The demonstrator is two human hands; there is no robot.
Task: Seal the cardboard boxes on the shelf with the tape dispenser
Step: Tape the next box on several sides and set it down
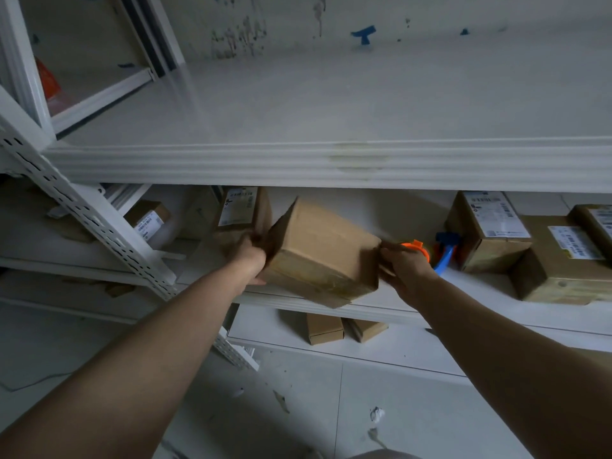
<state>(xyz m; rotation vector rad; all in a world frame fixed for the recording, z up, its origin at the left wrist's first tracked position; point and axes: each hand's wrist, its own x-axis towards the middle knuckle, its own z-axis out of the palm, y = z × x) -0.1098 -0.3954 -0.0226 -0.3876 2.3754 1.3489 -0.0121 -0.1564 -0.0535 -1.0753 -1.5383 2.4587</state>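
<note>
Hands: both are on the one cardboard box (318, 256). Your left hand (248, 261) is curled round its left end and your right hand (404, 268) is clamped on its right end. It's a bit motion-blurred, so I can't make out individual fingers.
Box: tilted, resting on the middle shelf (480, 289) with its near bottom corner poking out past the front lip. A flap looks to be standing open at the left end, but I can't tell for sure.
Long axis: runs pretty much hand to hand, left to right, with the left end sitting higher and further back.
Tape dispenser (445, 251): the orange and blue one, on the same shelf just right of the box and right behind your right knuckles. Part of it is hidden by that hand.
Nearer hand: the right one, easily. The left would have to cross the whole box.
Next bit (my guess): pin the box with the left, let go with the right and reach a touch further right and back for the dispenser.
Other stuff: labelled boxes (490, 233) further right of the dispenser, and another labelled box (241, 207) behind the left end.
Progress: nothing on this box is being taped right now, so I'd say it's just being positioned.
</note>
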